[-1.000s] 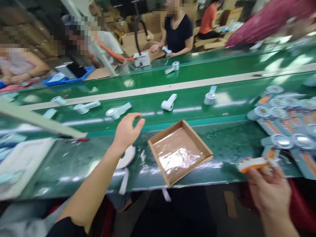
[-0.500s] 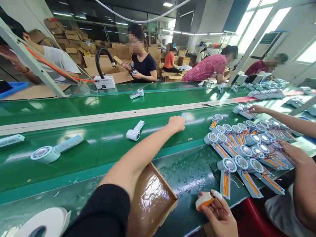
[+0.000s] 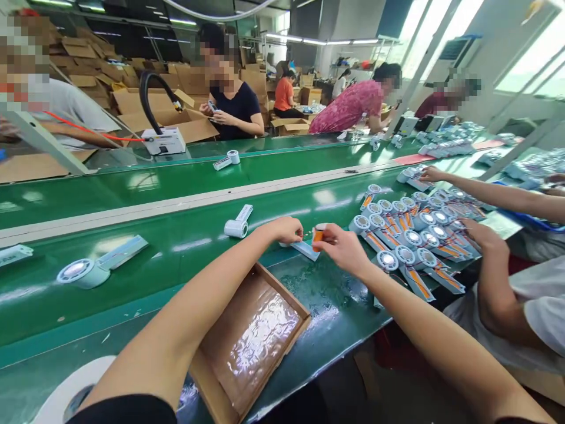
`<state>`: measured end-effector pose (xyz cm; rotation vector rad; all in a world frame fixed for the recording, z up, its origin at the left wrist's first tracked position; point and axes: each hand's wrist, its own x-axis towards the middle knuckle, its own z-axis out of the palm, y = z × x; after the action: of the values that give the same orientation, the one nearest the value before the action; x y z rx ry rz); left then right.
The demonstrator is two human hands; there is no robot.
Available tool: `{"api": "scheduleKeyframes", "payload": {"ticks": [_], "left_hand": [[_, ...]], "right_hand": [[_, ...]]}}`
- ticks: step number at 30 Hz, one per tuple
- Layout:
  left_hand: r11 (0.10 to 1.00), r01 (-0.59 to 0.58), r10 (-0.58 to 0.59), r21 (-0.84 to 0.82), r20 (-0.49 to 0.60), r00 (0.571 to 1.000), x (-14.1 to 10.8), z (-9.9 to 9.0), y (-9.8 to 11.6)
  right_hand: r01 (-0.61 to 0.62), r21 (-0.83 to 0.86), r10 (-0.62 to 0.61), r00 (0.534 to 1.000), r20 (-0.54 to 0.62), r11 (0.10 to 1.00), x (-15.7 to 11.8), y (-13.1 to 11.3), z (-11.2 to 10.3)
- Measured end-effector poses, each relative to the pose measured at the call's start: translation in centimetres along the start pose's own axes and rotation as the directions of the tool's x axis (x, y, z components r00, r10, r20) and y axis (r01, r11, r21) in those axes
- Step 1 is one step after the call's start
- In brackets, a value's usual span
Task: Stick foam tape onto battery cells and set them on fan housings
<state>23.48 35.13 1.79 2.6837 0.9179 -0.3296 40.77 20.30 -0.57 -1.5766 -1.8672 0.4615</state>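
Left hand [image 3: 289, 228] grasped pale-blue, long-handled plastic part [image 3: 308, 251] | right hand [image 3: 346, 247] pinched small orange-and-white block [image 3: 318, 237] | both had come close together

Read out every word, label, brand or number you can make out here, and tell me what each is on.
"AN": end of a word on the pale handle at the left edge; the start is unclear.
Marks on the upright handle mid-belt: too small to read.
Print on the white box with the black hose: too blurred to read.
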Motion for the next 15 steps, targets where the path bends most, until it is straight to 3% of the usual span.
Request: {"api": "scheduleKeyframes", "payload": {"ticks": [2, 6, 15], "left_hand": [[1.0, 0.021, -0.023, -0.018, -0.067, 0.997, 0.0, -0.1, -0.1], [0.995, 0.087, -0.095, -0.054, -0.179, 0.979, 0.6, 1.0, -0.4], [0.977, 0.165, -0.193, -0.135, -0.236, 0.952, 1.9, 1.9, 0.2]], "right_hand": [[0.022, -0.238, 0.012, 0.99, 0.14, 0.971, 1.7, 0.4, 0.7], [0.056, -0.434, 0.064, 0.965, 0.256, 0.899, 3.4, -0.1, 1.9], [0.075, -0.606, 0.199, 0.907, 0.372, 0.792, 5.3, -2.2, 3.0]]}}
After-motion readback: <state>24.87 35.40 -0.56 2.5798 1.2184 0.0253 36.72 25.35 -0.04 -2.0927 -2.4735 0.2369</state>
